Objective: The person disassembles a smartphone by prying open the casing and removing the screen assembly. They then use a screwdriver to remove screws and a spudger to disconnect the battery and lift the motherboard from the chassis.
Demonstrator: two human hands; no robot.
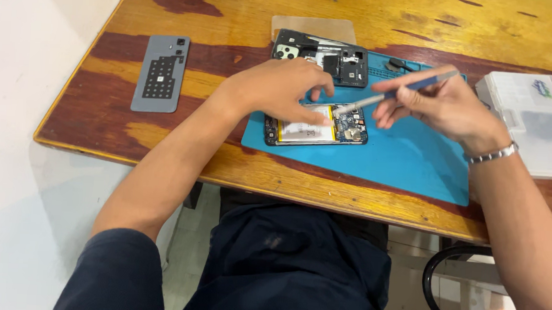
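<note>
An opened smartphone [318,127] lies on a blue work mat [402,158], its white battery and circuit board exposed. My left hand [278,89] rests on the phone's upper edge, fingers pressing it down. My right hand [439,104] grips a thin blue-handled tool [396,93] like a pen; its metal tip touches the circuit board near the phone's right end. A bracelet sits on my right wrist.
A black phone mid-frame [331,57] with camera openings lies at the mat's far edge, a clear sheet behind it. A grey back cover [161,73] lies to the left on the wooden table [163,143]. A clear plastic parts box [533,121] stands at the right.
</note>
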